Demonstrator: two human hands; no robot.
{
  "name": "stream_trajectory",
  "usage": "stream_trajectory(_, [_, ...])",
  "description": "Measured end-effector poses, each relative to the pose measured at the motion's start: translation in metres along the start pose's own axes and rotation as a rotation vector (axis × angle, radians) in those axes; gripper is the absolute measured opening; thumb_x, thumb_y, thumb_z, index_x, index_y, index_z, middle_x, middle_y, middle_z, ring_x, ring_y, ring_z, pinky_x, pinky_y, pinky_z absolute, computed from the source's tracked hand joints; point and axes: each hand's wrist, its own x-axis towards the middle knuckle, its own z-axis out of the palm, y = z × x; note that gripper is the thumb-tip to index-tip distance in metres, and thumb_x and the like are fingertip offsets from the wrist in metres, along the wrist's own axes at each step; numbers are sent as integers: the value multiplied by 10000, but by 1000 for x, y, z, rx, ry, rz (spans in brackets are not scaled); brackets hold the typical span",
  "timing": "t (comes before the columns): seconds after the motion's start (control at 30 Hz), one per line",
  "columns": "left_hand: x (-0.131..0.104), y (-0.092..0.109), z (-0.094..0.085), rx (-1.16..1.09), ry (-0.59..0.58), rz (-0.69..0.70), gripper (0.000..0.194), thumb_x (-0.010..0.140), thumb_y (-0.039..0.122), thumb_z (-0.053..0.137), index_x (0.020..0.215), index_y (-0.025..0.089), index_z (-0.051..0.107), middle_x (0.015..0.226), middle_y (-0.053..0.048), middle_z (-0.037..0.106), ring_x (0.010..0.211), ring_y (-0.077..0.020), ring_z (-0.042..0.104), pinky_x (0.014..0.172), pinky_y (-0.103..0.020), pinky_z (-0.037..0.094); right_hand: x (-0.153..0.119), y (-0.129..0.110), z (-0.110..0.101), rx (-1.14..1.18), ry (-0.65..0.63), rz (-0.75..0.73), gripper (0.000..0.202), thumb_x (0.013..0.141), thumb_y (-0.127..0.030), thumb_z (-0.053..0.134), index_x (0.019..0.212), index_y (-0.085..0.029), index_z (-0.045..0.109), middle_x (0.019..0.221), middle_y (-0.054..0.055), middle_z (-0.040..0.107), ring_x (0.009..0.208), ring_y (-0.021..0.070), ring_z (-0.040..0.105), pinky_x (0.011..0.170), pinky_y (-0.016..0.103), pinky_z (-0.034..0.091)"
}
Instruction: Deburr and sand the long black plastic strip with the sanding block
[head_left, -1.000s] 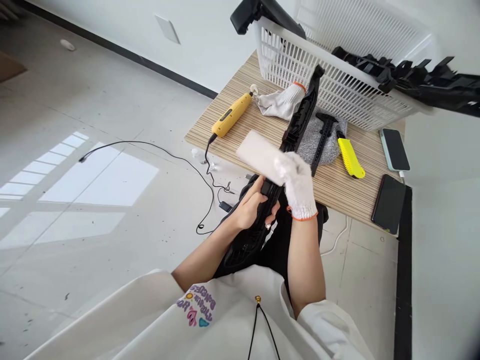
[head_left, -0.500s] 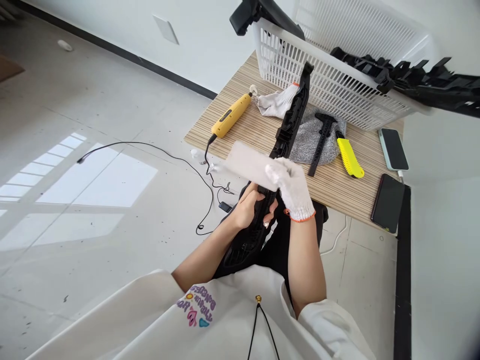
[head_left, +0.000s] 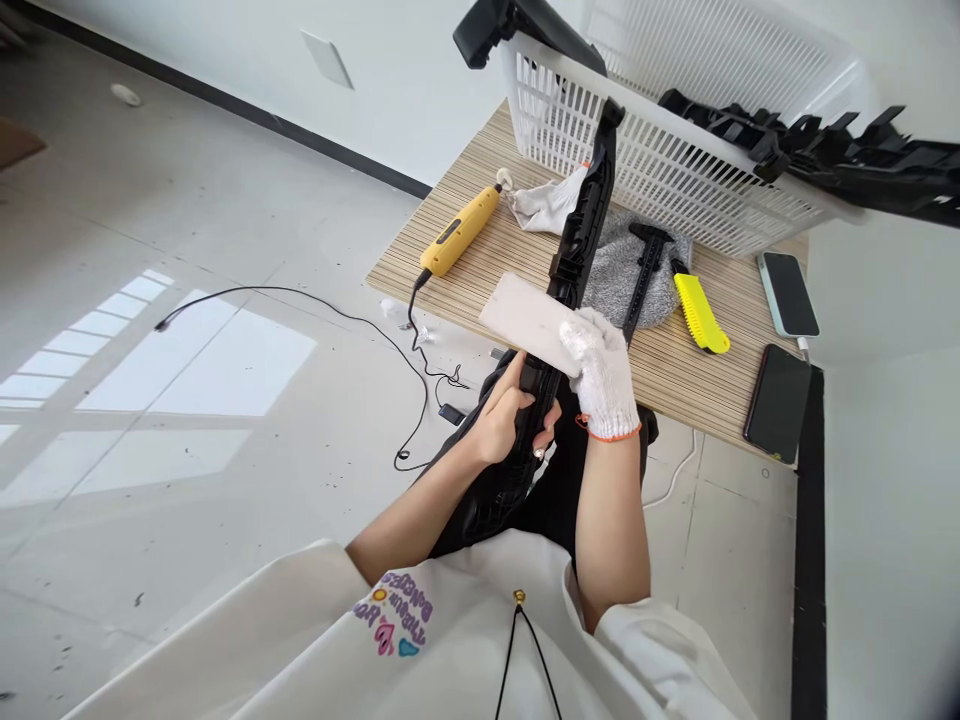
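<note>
A long black plastic part (head_left: 586, 225) slants from my lap up over the table's front edge. Bare, my left hand (head_left: 504, 420) is wrapped round its lower half, fingertips showing on the far side. In a white knitted glove with an orange hem, my right hand (head_left: 602, 365) grips the right end of a flat, pale rectangular sheet (head_left: 529, 318). The sheet lies across the black part, just above my left hand, and hides a stretch of it. Whether sheet and part touch cannot be made out.
On the wood-grain table (head_left: 675, 385) are a yellow corded tool (head_left: 461, 232), a white glove (head_left: 547, 205), a grey cloth (head_left: 611, 280), a black caliper (head_left: 646, 270), a yellow-handled cutter (head_left: 700, 310) and two phones (head_left: 777, 400). Behind stands a white basket (head_left: 637, 130) holding black parts.
My gloved right hand and the pale sheet have moved a little to the right, and the sheet is less blurred. The black part's upper end has shifted slightly up and left.
</note>
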Motion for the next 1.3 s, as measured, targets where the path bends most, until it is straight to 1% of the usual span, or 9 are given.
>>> stream_trajectory(0.13, [0, -2, 0, -16, 16, -23, 415, 791, 192, 380, 1205, 222, 362, 606, 61, 565, 359, -119, 468, 354, -235, 427, -2, 2, -1, -37, 7, -11, 212, 813, -381, 611, 700, -211, 553, 671, -38, 439, 559, 80, 339, 485, 226, 300])
stream_trajectory(0.3, [1, -1, 0, 39, -27, -16, 347, 790, 168, 375, 1133, 210, 397, 614, 54, 592, 372, -106, 478, 389, -226, 419, -2, 2, 1, -31, -54, -45, 270, 780, -373, 665, 614, -203, 538, 595, -47, 400, 559, 85, 357, 519, 235, 325])
stream_trajectory(0.43, [1, 2, 0, 17, -40, -4, 284, 794, 177, 378, 1075, 216, 380, 604, 61, 583, 360, -110, 476, 380, -225, 398, -2, 3, -3, -24, 50, -3, 221, 786, -397, 638, 671, -217, 580, 622, -35, 446, 571, 103, 383, 501, 245, 320])
stream_trajectory(0.6, [0, 1, 0, 30, -32, 2, 377, 794, 165, 379, 1167, 218, 371, 611, 60, 588, 370, -112, 480, 391, -226, 401, -4, 7, -3, -59, 10, -15, 248, 774, -425, 667, 672, -221, 571, 628, -31, 458, 602, 112, 441, 553, 252, 393])
stream_trajectory(0.73, [0, 0, -1, -19, -29, 27, 317, 796, 174, 378, 1108, 225, 362, 602, 60, 575, 354, -118, 469, 361, -229, 401, -4, 8, -5, 9, 37, -37, 224, 790, -433, 650, 725, -223, 612, 735, 4, 537, 696, 145, 518, 593, 277, 434])
stream_trajectory(0.9, [0, 2, -2, -26, -40, -16, 350, 791, 169, 375, 1137, 224, 379, 609, 55, 581, 359, -118, 476, 366, -229, 418, -3, 12, -6, 12, 47, -77, 253, 783, -411, 683, 646, -221, 588, 692, -15, 505, 650, 125, 483, 618, 275, 437])
stream_trajectory(1.03, [0, 3, -3, -81, -37, -21, 360, 792, 184, 385, 1148, 229, 370, 594, 54, 577, 335, -125, 458, 336, -243, 428, -3, 14, -6, -21, 64, -94, 286, 804, -418, 655, 616, -215, 584, 784, 15, 581, 784, 152, 555, 719, 292, 473])
stream_trajectory(1.17, [0, 2, -4, -73, -24, -26, 384, 791, 182, 391, 1173, 222, 388, 609, 43, 585, 348, -122, 472, 340, -236, 436, -4, 13, -4, -66, 21, -112, 317, 808, -422, 651, 585, -221, 549, 659, -5, 503, 742, 154, 523, 676, 291, 463])
stream_trajectory(1.3, [0, 3, -4, -112, -31, -47, 449, 785, 205, 391, 1232, 235, 361, 598, 58, 571, 326, -127, 454, 321, -253, 441, -5, 10, -3, -33, 27, -145, 287, 813, -376, 649, 590, -216, 567, 732, 3, 545, 759, 148, 516, 688, 289, 459])
